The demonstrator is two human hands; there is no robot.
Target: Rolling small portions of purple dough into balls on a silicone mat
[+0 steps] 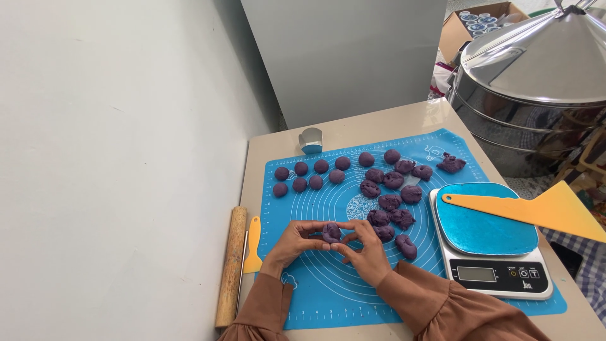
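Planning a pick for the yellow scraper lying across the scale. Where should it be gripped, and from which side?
Probably the narrow handle end of the scraper, coming from above on the left. It lies flat on the scale platform, the wide blade overhanging right past the table edge. Both hands are on a purple dough piece.

Both hands, left hand (297, 240) and right hand (365, 249), pinch a purple dough piece (331, 232) over the blue mat (328, 284); rounded balls (309, 175) lie beyond.

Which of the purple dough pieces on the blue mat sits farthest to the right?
The ragged lump at the mat's upper right corner, lying apart from the rest.
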